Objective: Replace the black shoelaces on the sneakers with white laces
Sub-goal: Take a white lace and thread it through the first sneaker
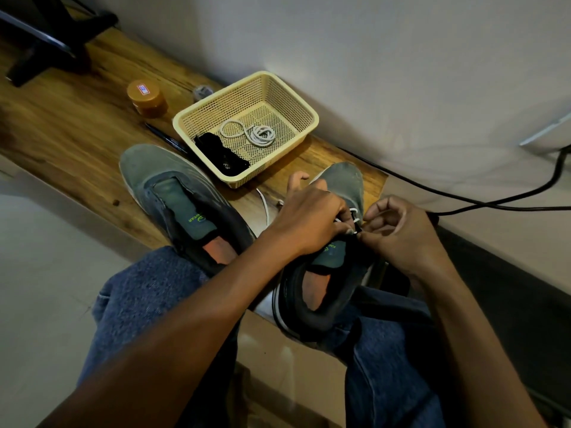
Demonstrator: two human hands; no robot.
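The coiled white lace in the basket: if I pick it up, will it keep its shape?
Probably not. The white lace lies in loose loops, so it is likely floppy and would uncoil. It looks thin, hence light. It may snag on the basket, whose walls are mesh.

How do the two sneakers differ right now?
The left sneaker has no lace at all, while the right sneaker has a white lace partly threaded through its eyelets. The left sneaker lies untouched on the wooden bench; the right sneaker is held by the left hand, with the right hand pinching the lace. Both are grey-green with green tongue lettering and orange insides.
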